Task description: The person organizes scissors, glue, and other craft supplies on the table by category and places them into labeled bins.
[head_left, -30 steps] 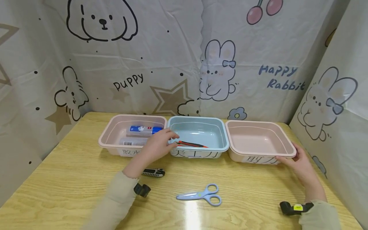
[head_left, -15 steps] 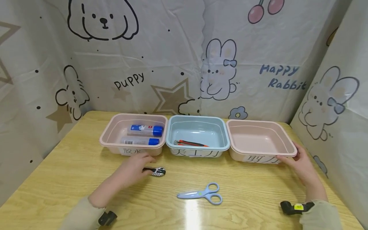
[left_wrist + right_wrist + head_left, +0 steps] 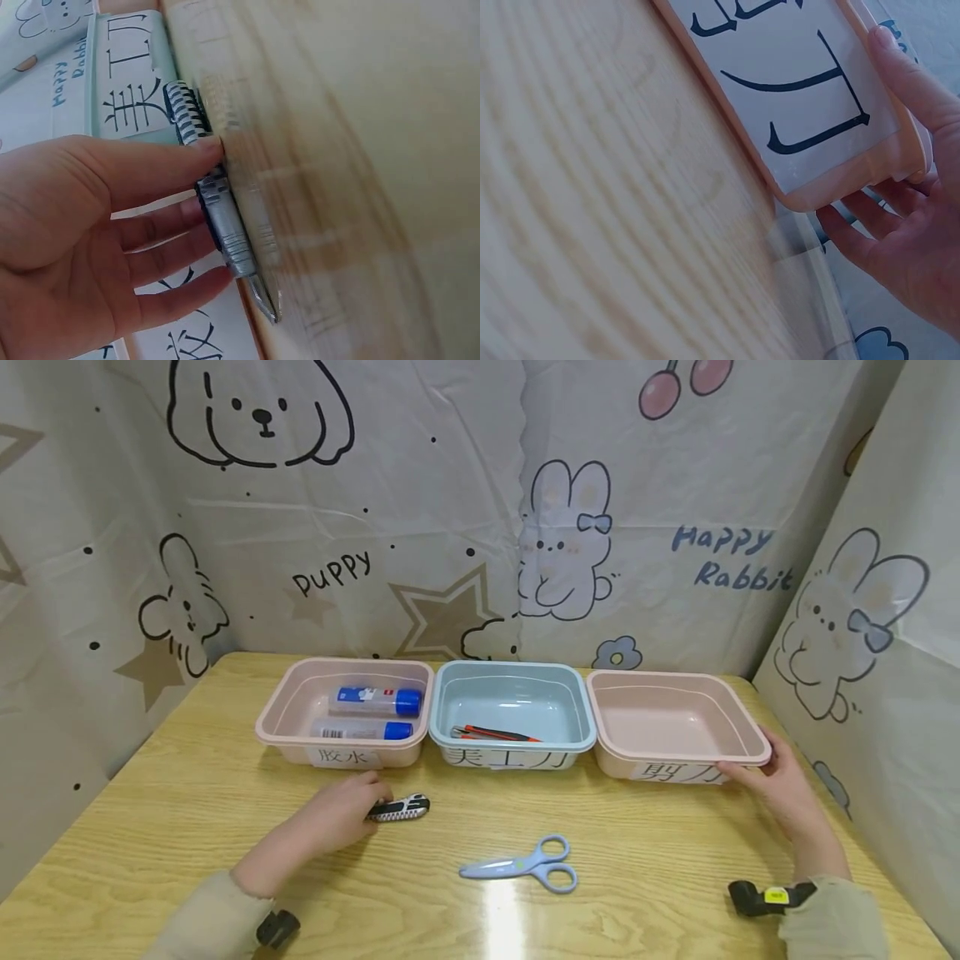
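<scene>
My left hand (image 3: 341, 814) is low over the table, in front of the left pink bin. It pinches a black-and-silver utility knife (image 3: 225, 217), thumb on one side and fingertips on the other; the knife's other end (image 3: 405, 807) points right in the head view. At the far right, my right hand (image 3: 783, 789) holds the front corner of the right pink bin (image 3: 840, 176), thumb at the rim and fingers round the side. Light blue scissors (image 3: 525, 867) lie on the table between the hands, handles to the right.
Three labelled bins stand in a row at the back. Two blue-capped glue tubes (image 3: 375, 700) lie in the left pink bin (image 3: 273, 727). The middle blue bin (image 3: 517, 670) contains red-and-black utility knives (image 3: 495, 732). A printed cloth (image 3: 450, 510) hangs behind the wooden table (image 3: 637, 843).
My left hand has moved from the front of the blue bin down and left to the black-and-silver utility knife and taken hold of it. The right hand stays at its bin.
</scene>
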The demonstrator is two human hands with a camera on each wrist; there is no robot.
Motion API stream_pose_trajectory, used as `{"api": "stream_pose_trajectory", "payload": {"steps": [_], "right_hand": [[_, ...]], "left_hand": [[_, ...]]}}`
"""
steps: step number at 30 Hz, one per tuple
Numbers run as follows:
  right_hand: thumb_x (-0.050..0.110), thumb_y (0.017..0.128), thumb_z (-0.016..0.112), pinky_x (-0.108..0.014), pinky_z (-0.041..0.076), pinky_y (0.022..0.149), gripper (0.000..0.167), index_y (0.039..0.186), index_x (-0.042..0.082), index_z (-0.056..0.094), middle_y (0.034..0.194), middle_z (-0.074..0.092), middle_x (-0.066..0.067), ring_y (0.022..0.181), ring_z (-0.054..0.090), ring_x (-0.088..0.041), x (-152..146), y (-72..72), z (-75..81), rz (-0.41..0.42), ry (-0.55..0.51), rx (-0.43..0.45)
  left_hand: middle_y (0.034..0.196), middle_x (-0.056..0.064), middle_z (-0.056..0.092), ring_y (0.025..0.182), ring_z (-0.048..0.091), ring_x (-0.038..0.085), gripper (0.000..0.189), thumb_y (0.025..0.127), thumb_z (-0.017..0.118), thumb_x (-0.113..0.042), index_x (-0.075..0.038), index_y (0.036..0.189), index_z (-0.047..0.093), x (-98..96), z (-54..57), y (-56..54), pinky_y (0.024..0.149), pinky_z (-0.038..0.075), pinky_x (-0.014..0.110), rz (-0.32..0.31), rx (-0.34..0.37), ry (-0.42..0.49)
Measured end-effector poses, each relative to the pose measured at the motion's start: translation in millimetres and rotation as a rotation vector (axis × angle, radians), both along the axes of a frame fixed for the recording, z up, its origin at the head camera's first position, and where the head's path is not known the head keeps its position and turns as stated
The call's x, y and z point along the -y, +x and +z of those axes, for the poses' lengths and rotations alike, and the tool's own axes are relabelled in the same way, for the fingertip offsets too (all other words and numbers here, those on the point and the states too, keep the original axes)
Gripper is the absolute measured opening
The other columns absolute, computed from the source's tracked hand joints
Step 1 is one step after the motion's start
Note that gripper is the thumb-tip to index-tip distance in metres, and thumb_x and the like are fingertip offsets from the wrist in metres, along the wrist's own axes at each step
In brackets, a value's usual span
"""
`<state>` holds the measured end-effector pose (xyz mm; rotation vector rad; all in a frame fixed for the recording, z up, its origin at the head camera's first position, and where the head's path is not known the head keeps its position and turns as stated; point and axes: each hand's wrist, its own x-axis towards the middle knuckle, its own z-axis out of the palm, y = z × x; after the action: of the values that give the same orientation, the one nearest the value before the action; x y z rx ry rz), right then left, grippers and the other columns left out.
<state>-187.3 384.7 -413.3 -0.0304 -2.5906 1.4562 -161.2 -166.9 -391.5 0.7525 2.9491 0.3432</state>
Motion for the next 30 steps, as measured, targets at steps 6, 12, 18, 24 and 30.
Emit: {"api": "stream_pose_trajectory", "payload": {"steps": [6, 12, 18, 24, 30], "right_hand": [[0.012, 0.085, 0.064, -0.002, 0.036, 0.075, 0.082, 0.145, 0.003, 0.01, 0.128, 0.032, -0.017, 0.096, 0.038, 0.01, 0, 0.6, 1.7, 0.004, -0.032, -0.001], [0.012, 0.085, 0.064, -0.002, 0.035, 0.076, 0.081, 0.145, 0.003, 0.01, 0.128, 0.032, -0.016, 0.097, 0.039, 0.01, 1, 1.3, 3.1, 0.016, -0.057, -0.002], [0.013, 0.085, 0.064, -0.002, 0.036, 0.075, 0.08, 0.145, 0.004, 0.012, 0.125, 0.036, -0.009, 0.098, 0.038, 0.008, 0, 1.5, 2.6, 0.005, -0.015, -0.017], [0.012, 0.085, 0.064, -0.002, 0.036, 0.075, 0.079, 0.144, 0.003, 0.013, 0.125, 0.036, -0.01, 0.099, 0.038, 0.008, 0, 2.5, 2.6, 0.014, -0.026, -0.024], [0.013, 0.085, 0.064, -0.002, 0.036, 0.076, 0.079, 0.144, 0.003, 0.013, 0.129, 0.031, -0.018, 0.101, 0.038, 0.006, 3, 3.4, 1.7, 0.018, -0.015, -0.025]], "left_hand": [[0.084, -0.001, 0.056, 0.075, 0.052, 0.012, 0.019, 0.068, 0.073, -0.005, -0.01, 0.084, 0.064, -5.3, -1.3, -0.9, 0.069, 0.048, 0.032, 0.019, 0.032, 0.029], [0.088, -0.002, 0.056, 0.076, 0.052, 0.01, 0.019, 0.074, 0.071, -0.007, -0.01, 0.092, 0.064, -9.2, 8.9, 1.0, 0.07, 0.048, 0.031, -0.026, -0.005, 0.076], [0.093, -0.003, 0.058, 0.081, 0.054, 0.01, 0.02, 0.078, 0.069, -0.008, -0.012, 0.097, 0.065, -23.2, 28.3, -2.5, 0.074, 0.049, 0.031, -0.121, -0.113, 0.142], [0.099, 0.0, 0.06, 0.09, 0.056, 0.012, 0.023, 0.082, 0.066, -0.01, -0.01, 0.105, 0.065, -46.5, 44.0, -11.4, 0.078, 0.05, 0.03, -0.151, -0.199, 0.184], [0.095, -0.003, 0.057, 0.083, 0.053, 0.01, 0.027, 0.083, 0.065, -0.012, -0.011, 0.11, 0.063, -70.7, 46.9, -18.5, 0.071, 0.048, 0.027, -0.148, -0.258, 0.243]]}}
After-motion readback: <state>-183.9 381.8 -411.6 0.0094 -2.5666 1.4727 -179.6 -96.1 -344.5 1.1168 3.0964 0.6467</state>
